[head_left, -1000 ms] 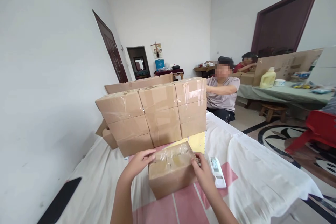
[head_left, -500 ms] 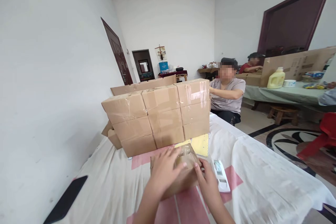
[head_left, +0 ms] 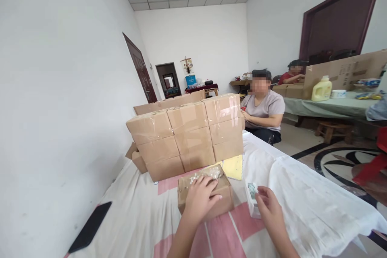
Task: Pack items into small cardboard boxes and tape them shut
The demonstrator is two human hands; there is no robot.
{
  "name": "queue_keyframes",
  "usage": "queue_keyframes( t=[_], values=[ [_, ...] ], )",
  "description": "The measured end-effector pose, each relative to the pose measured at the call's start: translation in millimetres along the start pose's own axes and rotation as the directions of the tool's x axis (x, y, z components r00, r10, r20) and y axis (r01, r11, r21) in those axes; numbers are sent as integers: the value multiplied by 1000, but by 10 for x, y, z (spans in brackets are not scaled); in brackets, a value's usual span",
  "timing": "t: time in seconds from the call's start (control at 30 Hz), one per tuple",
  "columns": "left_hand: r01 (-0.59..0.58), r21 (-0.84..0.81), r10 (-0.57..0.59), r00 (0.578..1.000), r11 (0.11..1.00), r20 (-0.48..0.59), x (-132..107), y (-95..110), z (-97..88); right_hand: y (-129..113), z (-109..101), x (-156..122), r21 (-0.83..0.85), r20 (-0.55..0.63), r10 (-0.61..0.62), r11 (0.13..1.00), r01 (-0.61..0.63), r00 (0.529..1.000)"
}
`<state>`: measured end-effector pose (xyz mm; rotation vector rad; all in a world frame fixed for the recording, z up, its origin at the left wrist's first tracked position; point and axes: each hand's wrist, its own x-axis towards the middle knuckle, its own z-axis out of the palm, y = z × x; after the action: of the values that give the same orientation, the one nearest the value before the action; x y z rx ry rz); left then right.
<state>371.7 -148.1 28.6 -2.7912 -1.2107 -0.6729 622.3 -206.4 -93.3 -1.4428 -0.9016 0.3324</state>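
A small cardboard box [head_left: 222, 199] with crinkled clear tape along its top sits on the cloth in front of me. My left hand [head_left: 201, 193] lies on its top with the fingers stretched out, not wrapped around it. To the right is a narrow white container [head_left: 254, 211] with something greenish in its far end. My right hand [head_left: 269, 203] is at the container's right edge, fingers apart and lightly bent. Its fingertips reach the rim; no firm hold shows.
Behind the small box stands a stack of taped cartons [head_left: 193, 137]. A black phone-like slab [head_left: 90, 227] lies at left on the white cloth [head_left: 302, 209]. A person [head_left: 266, 109] crouches beyond the table's right side. Farther right are a yellow jug [head_left: 321, 89] and a wooden stool [head_left: 334, 131].
My right hand has left the small box's side and moved right to the white container. My left hand stays on the box top. The view has shifted slightly.
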Motion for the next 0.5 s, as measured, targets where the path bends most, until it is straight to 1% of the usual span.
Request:
queue_keyframes(
  t=[0.03,0.07,0.17,0.23,0.3,0.37,0.5],
  values=[
    [3,12,-3,1000,1000,-18,-8,12,12,60,15,43,14,11,19,1000,-19,1000],
    [6,25,-5,999,1000,-34,-14,18,27,106,36,68,8,5,7,1000,-7,1000],
    [-1,62,6,996,998,-86,-20,6,95,159,102,57,-73,-50,-102,992,98,994],
    [-14,82,26,990,997,-138,-30,-22,159,142,126,25,-107,-54,-131,986,125,990],
    [-30,105,51,978,994,-202,-55,-53,233,111,132,4,-109,-49,-116,988,110,992],
    [-48,129,83,958,990,-274,-95,-72,306,86,128,-1,-99,-47,-74,993,69,996],
    [-70,163,132,901,984,-413,-172,-55,413,71,122,14,-87,-46,-25,996,21,999]
  ],
)
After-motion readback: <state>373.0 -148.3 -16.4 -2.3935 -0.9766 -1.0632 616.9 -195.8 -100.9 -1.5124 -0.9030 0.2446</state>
